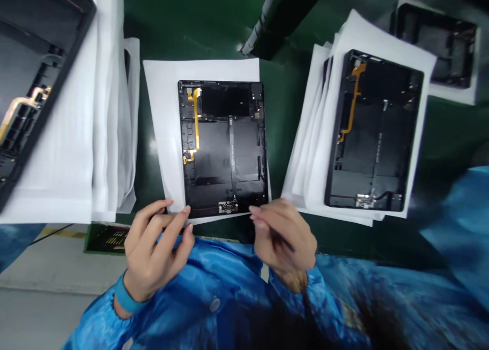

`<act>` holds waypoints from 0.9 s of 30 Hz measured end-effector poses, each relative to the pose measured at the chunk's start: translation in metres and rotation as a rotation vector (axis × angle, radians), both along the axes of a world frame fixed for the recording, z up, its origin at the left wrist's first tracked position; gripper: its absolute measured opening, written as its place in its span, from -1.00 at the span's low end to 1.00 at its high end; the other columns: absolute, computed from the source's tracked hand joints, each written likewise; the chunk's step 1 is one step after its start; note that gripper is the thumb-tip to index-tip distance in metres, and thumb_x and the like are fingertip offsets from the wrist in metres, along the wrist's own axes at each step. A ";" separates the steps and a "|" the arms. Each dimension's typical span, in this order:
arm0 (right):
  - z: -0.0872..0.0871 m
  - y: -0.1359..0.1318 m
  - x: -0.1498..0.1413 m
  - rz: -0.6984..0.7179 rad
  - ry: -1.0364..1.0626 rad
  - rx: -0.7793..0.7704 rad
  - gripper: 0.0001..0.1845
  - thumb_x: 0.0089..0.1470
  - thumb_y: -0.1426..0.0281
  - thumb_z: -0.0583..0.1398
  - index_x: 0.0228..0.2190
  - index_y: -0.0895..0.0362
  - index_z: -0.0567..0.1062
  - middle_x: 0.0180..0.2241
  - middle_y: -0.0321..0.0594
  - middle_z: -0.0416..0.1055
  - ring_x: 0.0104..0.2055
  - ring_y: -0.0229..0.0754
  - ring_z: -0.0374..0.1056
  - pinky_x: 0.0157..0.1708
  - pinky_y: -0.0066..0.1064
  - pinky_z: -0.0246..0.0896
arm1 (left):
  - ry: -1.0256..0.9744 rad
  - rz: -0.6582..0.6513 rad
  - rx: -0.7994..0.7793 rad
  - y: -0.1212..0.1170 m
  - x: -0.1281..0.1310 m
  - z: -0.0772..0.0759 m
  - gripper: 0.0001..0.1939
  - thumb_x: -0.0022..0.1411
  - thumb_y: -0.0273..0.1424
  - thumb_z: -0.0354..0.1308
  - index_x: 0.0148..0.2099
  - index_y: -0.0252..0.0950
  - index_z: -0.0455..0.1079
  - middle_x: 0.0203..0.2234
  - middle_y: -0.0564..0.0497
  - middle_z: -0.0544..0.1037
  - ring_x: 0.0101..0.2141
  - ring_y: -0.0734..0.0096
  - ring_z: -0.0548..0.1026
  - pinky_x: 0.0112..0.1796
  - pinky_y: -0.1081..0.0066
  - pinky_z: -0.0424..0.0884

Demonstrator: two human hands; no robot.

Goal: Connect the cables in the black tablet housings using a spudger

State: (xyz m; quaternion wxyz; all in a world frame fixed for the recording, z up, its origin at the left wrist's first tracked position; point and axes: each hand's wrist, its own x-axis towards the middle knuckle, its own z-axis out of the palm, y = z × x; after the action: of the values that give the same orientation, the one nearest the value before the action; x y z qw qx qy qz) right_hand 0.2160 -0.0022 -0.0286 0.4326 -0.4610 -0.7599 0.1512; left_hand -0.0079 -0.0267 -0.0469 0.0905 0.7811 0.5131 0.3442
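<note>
- An open black case (214, 177) is laid on a white sheet (160, 115) on the green table (191, 29); all places below are given from this case.
- By its near left corner, the left hand (156, 248) is placed with fingers bent and loosely spread, nothing grasped; the corner is met by one fingertip.
- At its near right corner, the right hand (284, 235) is held with fingertips drawn together; whether anything is pinched there cannot be told.
- Inside it, a yellow ribbon (196, 120) is run down the left side, and a small circuit board (228, 207) is set at the near edge, between the hands.
- Along its middle, a dark strip (232, 156) is marked with pale print, too small to be read.
- To its right, a similar case (364, 120) is rested on stacked sheets (305, 166); pale characters are borne by its strip (379, 146), likewise unreadable.
- To its left, another case (26, 59) is rested on a taller pile of sheets (76, 156).
- Beyond its far right corner, a dark post (275, 29) is seen.
</note>
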 end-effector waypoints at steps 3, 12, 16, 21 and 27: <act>0.003 -0.004 -0.017 0.196 -0.112 0.010 -0.77 0.08 0.63 0.26 -0.16 0.30 0.53 -0.35 -0.04 0.54 -0.36 -0.14 0.40 -0.48 -0.29 0.30 | 0.001 -0.047 -0.003 0.013 -0.014 0.002 -0.63 0.06 -0.67 0.30 -0.04 -0.44 0.46 -0.36 -0.08 0.56 -0.18 0.20 0.52 -0.17 0.25 0.53; -0.004 0.000 -0.033 0.354 -0.271 0.045 -0.77 0.17 0.55 0.19 -0.13 0.34 0.55 -0.31 -0.04 0.54 -0.32 -0.11 0.41 -0.43 -0.25 0.35 | -0.043 -0.005 -0.035 0.032 -0.017 -0.005 -0.64 0.15 -0.59 0.28 0.01 -0.27 0.46 -0.33 0.01 0.54 -0.35 0.41 0.48 -0.30 0.37 0.43; 0.000 0.002 -0.032 0.356 -0.304 0.030 -0.78 0.16 0.57 0.19 -0.15 0.34 0.58 -0.34 -0.03 0.53 -0.35 -0.11 0.41 -0.41 -0.24 0.36 | -0.078 -0.027 -0.117 0.032 -0.017 0.000 -0.57 0.16 -0.59 0.28 0.07 -0.22 0.42 -0.28 0.01 0.54 -0.30 0.42 0.48 -0.26 0.37 0.44; -0.004 0.001 -0.034 0.329 -0.318 0.063 -0.77 0.16 0.57 0.17 -0.18 0.29 0.60 -0.34 -0.06 0.50 -0.34 -0.13 0.36 -0.44 -0.26 0.32 | -0.053 -0.042 -0.182 0.035 -0.016 0.004 -0.61 0.18 -0.53 0.28 0.07 -0.19 0.46 -0.27 0.01 0.52 -0.31 0.42 0.44 -0.29 0.37 0.41; -0.011 -0.003 -0.034 0.270 -0.291 0.080 -0.72 0.18 0.55 0.14 -0.10 0.33 0.53 -0.34 -0.06 0.49 -0.32 -0.14 0.32 -0.42 -0.25 0.29 | -0.048 -0.036 -0.236 0.037 -0.014 0.006 -0.63 0.22 -0.48 0.26 0.07 -0.12 0.46 -0.28 0.03 0.49 -0.31 0.39 0.42 -0.29 0.34 0.39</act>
State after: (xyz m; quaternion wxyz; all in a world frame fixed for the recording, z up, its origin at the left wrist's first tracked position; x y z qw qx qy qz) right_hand 0.1824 -0.0055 -0.0397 0.3122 -0.3542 -0.8747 0.1094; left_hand -0.0216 0.0108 -0.0404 0.2005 0.7657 0.5335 0.2982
